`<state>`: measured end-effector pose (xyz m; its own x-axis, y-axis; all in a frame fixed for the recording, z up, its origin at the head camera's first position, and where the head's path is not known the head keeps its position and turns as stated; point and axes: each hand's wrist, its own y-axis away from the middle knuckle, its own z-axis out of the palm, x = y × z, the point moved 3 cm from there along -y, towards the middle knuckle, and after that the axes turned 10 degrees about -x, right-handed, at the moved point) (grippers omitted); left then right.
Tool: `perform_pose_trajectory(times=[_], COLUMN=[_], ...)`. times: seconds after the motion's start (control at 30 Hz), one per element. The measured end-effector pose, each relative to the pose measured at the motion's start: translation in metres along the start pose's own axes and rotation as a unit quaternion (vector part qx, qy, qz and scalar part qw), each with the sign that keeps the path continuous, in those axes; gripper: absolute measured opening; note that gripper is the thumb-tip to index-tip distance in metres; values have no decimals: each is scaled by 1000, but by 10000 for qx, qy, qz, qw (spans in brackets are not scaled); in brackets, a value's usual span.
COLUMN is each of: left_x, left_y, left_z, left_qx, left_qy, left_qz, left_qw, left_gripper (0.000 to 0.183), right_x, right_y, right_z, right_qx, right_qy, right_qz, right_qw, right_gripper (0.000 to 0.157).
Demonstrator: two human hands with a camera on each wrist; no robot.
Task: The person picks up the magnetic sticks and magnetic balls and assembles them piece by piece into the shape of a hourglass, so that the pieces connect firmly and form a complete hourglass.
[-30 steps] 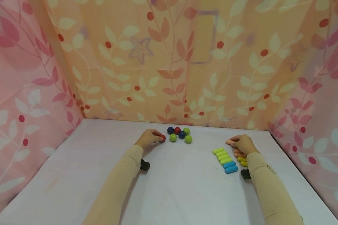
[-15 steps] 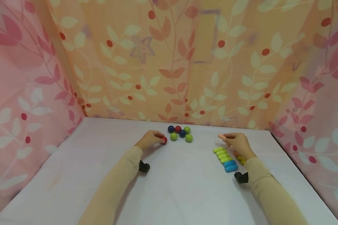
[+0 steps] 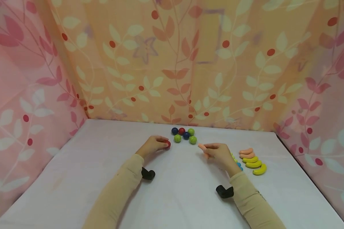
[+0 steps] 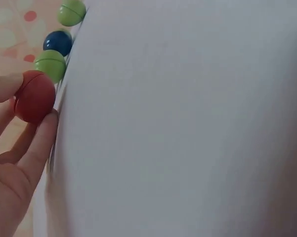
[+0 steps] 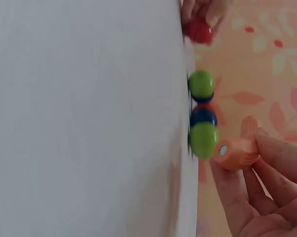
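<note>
My left hand [image 3: 153, 147] pinches a red ball [image 4: 35, 96] between thumb and fingers, over the table at left of centre. Opposite it, my right hand [image 3: 221, 156] holds a curved orange rod [image 5: 233, 154] by thumb and fingertips. A small silvery disc shows at the rod's end in the right wrist view. Between and beyond the hands lies a loose group of balls: green ones [image 3: 193, 140], dark blue ones [image 3: 186, 135] and one more red ball [image 3: 182, 131].
Two more orange rods [image 3: 247, 155] and several curved yellow rods [image 3: 253, 164] lie in a row at the right. Bright green and blue rods [image 3: 239, 166] show partly behind my right hand. A floral cloth [image 3: 126, 73] stands along the white table's [image 3: 74, 165] back edge and sides.
My right hand has lifted the orange rod off the row and carried it left toward the middle. My left hand, with the red ball, has come slightly nearer and to the right.
</note>
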<state>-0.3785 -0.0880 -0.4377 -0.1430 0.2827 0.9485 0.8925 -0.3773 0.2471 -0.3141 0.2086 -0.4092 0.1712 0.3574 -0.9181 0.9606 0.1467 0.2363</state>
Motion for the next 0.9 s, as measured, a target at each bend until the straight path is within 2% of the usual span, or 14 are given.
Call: perform_pose_trajectory(times=[0.1, 0.17, 0.33, 0.43, 0.57, 0.73, 0.9], left_x=[-1, 0, 2, 3, 4, 1, -5], left_y=[3, 4, 8, 11, 15, 19, 23], left_z=[6, 10, 19, 23, 31, 38, 43], left_qx=[-17, -69, -63, -13, -112, -22, 45], left_qy=[371, 532, 331, 317, 392, 86, 612], left_qz=[-105, -146, -209, -277, -302, -177, -8], left_qw=[9993, 9985, 9992, 9991, 9987, 9998, 9981], left_gripper=[35, 35, 31, 31, 35, 36, 33], right_x=[2, 4, 2, 0, -3, -3, -3], right_y=[-2, -4, -4, -5, -8, -9, -8], right_z=[16, 23, 38, 46, 53, 57, 61], right_qx=[-133, -161, -172, -219, -277, -269, -334], right_qy=[-156, -63, 156, 105, -135, -269, -258], right_qz=[145, 183, 353, 326, 252, 200, 79], right_qw=[9997, 9997, 9991, 9992, 9992, 9991, 9991], right_gripper=[37, 36, 34, 33, 29, 27, 27])
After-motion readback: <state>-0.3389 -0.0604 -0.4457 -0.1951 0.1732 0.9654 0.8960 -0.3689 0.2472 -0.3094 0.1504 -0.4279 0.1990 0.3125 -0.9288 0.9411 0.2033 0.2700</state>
